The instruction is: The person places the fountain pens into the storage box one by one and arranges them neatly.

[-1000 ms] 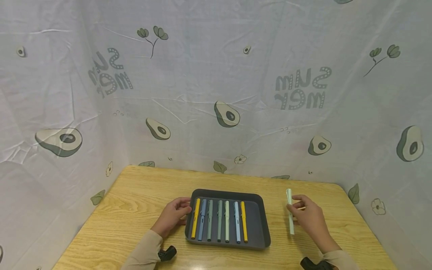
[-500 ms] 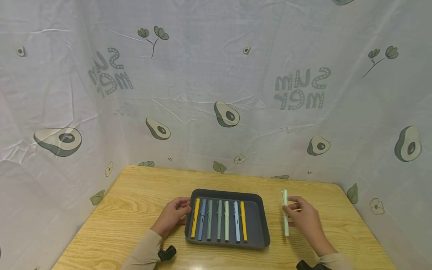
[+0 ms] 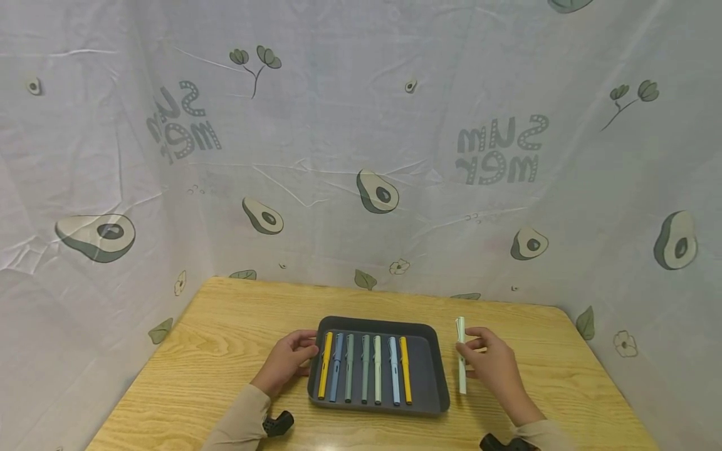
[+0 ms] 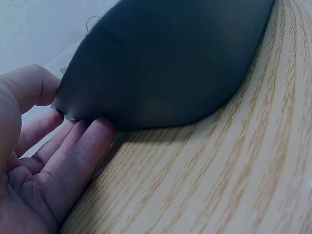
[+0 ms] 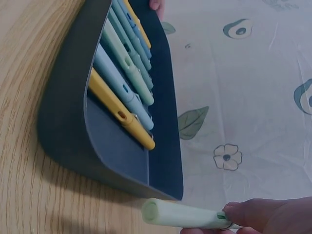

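The fingers (image 5: 253, 213) of the right hand (image 3: 489, 363) pinch a pale green pen (image 3: 461, 356) about its middle, holding it lengthwise just beside the right wall of a dark tray (image 3: 434, 351); in the right wrist view the pen's near end (image 5: 156, 212) hangs just outside the tray's corner, and whether it touches the desk (image 3: 214, 338) cannot be told. The fingers (image 4: 73, 161) of the left hand (image 3: 287, 360) lie nearly straight along the tray's left wall, with the thumb at the rim and the fingertips touching the wall where it meets the desk. Between the two hands, seven pens lie side by side in the tray: a yellow pen (image 3: 324, 374) nearest the left fingers, then blue, grey-green, green, pale green and light blue ones, and another yellow pen (image 3: 405, 369) nearest the right fingers. A free strip of tray floor lies between that last pen and the right wall. A cloth printed with avocados (image 3: 378, 191) hangs behind the desk.
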`<state>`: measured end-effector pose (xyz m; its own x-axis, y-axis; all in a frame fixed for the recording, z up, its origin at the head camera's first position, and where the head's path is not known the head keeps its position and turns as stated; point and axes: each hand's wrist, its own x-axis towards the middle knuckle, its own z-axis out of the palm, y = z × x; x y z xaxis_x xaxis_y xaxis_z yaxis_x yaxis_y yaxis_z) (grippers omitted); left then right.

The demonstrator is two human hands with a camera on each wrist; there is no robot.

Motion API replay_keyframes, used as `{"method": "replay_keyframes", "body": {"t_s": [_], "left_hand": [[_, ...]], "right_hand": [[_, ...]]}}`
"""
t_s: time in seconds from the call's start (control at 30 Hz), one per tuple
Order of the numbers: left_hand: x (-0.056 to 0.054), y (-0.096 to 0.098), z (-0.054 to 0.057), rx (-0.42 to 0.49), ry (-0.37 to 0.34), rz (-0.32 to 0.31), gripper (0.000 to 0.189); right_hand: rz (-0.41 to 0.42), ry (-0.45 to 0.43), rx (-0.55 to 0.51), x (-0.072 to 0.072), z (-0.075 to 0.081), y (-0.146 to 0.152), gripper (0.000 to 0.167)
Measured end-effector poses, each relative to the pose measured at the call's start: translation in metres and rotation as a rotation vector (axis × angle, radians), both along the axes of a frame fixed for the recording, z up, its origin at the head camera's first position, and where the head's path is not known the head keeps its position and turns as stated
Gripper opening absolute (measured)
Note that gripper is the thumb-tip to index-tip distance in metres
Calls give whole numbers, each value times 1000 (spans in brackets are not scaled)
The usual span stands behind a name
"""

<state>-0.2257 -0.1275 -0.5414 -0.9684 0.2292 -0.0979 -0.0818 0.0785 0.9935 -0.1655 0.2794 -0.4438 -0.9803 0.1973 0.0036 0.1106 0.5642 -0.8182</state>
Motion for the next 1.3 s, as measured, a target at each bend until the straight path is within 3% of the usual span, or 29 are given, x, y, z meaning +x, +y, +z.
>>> {"method": "replay_keyframes", "body": {"t_s": [0.37,0.83,1.3], "left_hand": [[0,-1,-3,-14,9,-2,47],[-3,1,-5,-12,1,-2,46],[-2,0,-2,-4,-2,1,46]], "right_hand": [[42,18,-12,-5,-5,-26,40],[81,-58,49,-14,-15,-52,32],[83,-87,272,-23,-28,-76,32]]}}
